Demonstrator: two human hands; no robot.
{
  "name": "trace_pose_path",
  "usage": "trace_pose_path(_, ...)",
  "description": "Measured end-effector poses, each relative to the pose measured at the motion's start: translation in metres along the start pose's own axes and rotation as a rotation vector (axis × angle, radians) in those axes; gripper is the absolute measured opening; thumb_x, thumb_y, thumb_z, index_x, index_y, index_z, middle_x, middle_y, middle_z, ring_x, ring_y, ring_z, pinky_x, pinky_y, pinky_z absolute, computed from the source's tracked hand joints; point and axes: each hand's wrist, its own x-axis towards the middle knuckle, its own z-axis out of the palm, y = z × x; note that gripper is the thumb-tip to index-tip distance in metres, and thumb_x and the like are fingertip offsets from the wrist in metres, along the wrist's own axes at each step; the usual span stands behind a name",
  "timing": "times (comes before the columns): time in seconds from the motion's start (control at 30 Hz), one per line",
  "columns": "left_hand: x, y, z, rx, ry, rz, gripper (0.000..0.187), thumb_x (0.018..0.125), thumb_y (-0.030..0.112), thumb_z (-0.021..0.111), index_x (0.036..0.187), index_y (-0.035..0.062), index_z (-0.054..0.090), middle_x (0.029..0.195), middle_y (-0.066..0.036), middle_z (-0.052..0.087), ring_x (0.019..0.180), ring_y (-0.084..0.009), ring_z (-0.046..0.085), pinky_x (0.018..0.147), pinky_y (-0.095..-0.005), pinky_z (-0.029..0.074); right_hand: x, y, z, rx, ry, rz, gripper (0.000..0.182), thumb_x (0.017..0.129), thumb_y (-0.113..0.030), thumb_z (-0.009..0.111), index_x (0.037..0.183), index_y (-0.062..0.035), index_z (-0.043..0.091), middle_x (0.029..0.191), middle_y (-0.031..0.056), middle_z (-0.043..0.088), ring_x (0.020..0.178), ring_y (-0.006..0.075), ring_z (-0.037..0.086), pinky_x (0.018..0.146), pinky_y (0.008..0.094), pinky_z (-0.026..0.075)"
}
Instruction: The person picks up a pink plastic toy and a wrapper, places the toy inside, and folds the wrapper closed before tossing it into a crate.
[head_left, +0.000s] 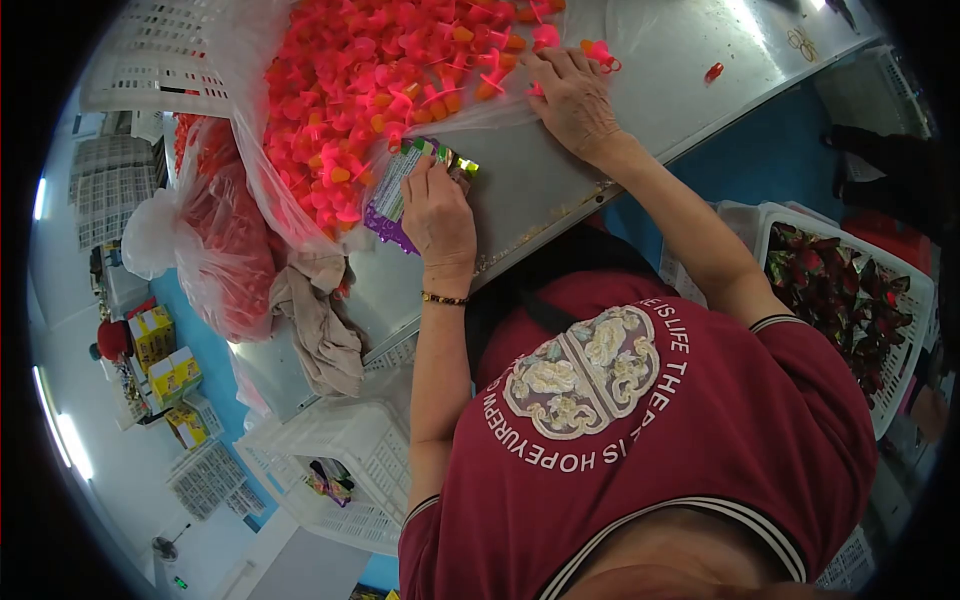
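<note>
My left hand (pixel 437 215) is closed on a stack of flat colourful packets (pixel 395 190), green and purple at the edges, and holds it against the metal table (pixel 650 70). My right hand (pixel 572 98) lies palm down at the edge of a big heap of red, pink and orange plastic pieces (pixel 380 80) that spills out of a clear plastic bag. Its fingertips touch the pink pieces at the heap's rim (pixel 540 88). Whether a piece is pinched between the fingers cannot be seen.
A single red piece (pixel 713 72) lies loose on the table. A tied bag of red items (pixel 225 250) and a beige cloth (pixel 320 325) sit at the left. White baskets (pixel 350 450) stand below, and one at the right (pixel 905 350) holds dark red packets.
</note>
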Motion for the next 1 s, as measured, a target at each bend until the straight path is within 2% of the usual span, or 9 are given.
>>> trace_pose_path(0.13, -0.015, -0.014, 0.013, -0.023, -0.039, -0.022, 0.011, 0.077, 0.000, 0.062, 0.087, 0.0014, 0.061, 0.105, -0.009, 0.061, 0.093, -0.0286, 0.059, 0.075, -0.0369, 0.052, -0.010, 0.002, -0.009, -0.037, -0.082, 0.020, 0.047, 0.079, -0.012, 0.068, 0.124, -0.0073, 0.055, 0.115, 0.0104, 0.056, 0.108, 0.0287, 0.053, 0.095, 0.0391, 0.041)
trace_pose_path(0.2, -0.014, -0.011, 0.013, -0.045, -0.047, -0.044, 0.010, 0.078, 0.001, 0.062, 0.088, 0.0013, 0.060, 0.105, -0.010, 0.061, 0.094, -0.0291, 0.059, 0.076, -0.0369, 0.052, -0.011, 0.003, -0.012, 0.222, -0.174, 0.055, 0.042, 0.084, -0.011, 0.064, 0.124, -0.0051, 0.055, 0.115, 0.0119, 0.057, 0.108, 0.0307, 0.053, 0.094, 0.0395, 0.043)
trace_pose_path(0.4, -0.007, -0.010, 0.014, -0.085, -0.046, -0.067, 0.007, 0.079, 0.002, 0.061, 0.086, 0.0014, 0.058, 0.103, -0.011, 0.062, 0.094, -0.0304, 0.059, 0.076, -0.0382, 0.051, -0.009, 0.012, -0.008, 0.362, -0.231, 0.108, 0.042, 0.085, -0.006, 0.060, 0.127, -0.0055, 0.053, 0.113, 0.0141, 0.057, 0.103, 0.0324, 0.057, 0.088, 0.0374, 0.048)
trace_pose_path(0.53, -0.007, -0.010, 0.018, -0.070, -0.045, -0.077, 0.006, 0.080, 0.002, 0.060, 0.085, 0.0018, 0.057, 0.103, -0.011, 0.062, 0.092, -0.0308, 0.058, 0.075, -0.0388, 0.050, -0.014, 0.009, -0.011, 0.235, -0.267, 0.053, 0.041, 0.085, -0.003, 0.057, 0.126, -0.0053, 0.054, 0.115, 0.0138, 0.056, 0.100, 0.0327, 0.058, 0.084, 0.0368, 0.049)
trace_pose_path(0.6, -0.005, -0.008, 0.017, -0.103, -0.072, -0.137, 0.005, 0.083, 0.007, 0.058, 0.086, 0.0021, 0.059, 0.102, -0.010, 0.064, 0.093, -0.0298, 0.060, 0.078, -0.0388, 0.049, -0.012, 0.010, -0.009, 0.192, -0.233, -0.038, 0.041, 0.085, 0.000, 0.054, 0.125, -0.0086, 0.056, 0.107, 0.0129, 0.057, 0.095, 0.0317, 0.059, 0.082, 0.0372, 0.049)
trace_pose_path(0.7, -0.005, -0.010, 0.017, -0.137, -0.058, -0.095, 0.007, 0.080, 0.003, 0.061, 0.086, 0.0016, 0.058, 0.103, -0.010, 0.062, 0.090, -0.0307, 0.058, 0.075, -0.0397, 0.049, -0.003, 0.004, -0.012, 0.122, -0.304, -0.097, 0.038, 0.085, 0.001, 0.053, 0.120, -0.0121, 0.059, 0.098, 0.0110, 0.055, 0.089, 0.0290, 0.059, 0.079, 0.0368, 0.050)
trace_pose_path(0.73, -0.004, -0.011, 0.017, -0.136, -0.054, -0.088, 0.007, 0.080, 0.003, 0.061, 0.086, 0.0016, 0.058, 0.103, -0.010, 0.062, 0.090, -0.0307, 0.058, 0.075, -0.0397, 0.049, -0.001, 0.006, -0.009, 0.122, -0.295, -0.096, 0.038, 0.085, 0.001, 0.053, 0.120, -0.0121, 0.059, 0.098, 0.0110, 0.055, 0.089, 0.0290, 0.059, 0.079, 0.0368, 0.050)
trace_pose_path(0.83, -0.003, -0.011, 0.015, -0.163, -0.062, -0.088, 0.007, 0.080, 0.003, 0.062, 0.085, 0.0020, 0.058, 0.103, -0.009, 0.062, 0.090, -0.0306, 0.058, 0.075, -0.0400, 0.049, 0.005, 0.012, 0.000, 0.041, -0.248, -0.267, 0.034, 0.085, -0.001, 0.055, 0.116, -0.0138, 0.061, 0.091, 0.0093, 0.052, 0.085, 0.0263, 0.058, 0.076, 0.0362, 0.050)
trace_pose_path(1.0, -0.004, -0.008, 0.012, -0.186, -0.064, -0.094, 0.007, 0.078, 0.002, 0.062, 0.085, 0.0027, 0.059, 0.103, -0.009, 0.062, 0.090, -0.0302, 0.058, 0.075, -0.0396, 0.049, 0.003, -0.001, -0.005, 0.279, -0.126, -0.069, 0.028, 0.082, -0.011, 0.062, 0.111, -0.0105, 0.062, 0.095, 0.0085, 0.057, 0.087, 0.0264, 0.058, 0.077, 0.0361, 0.049)
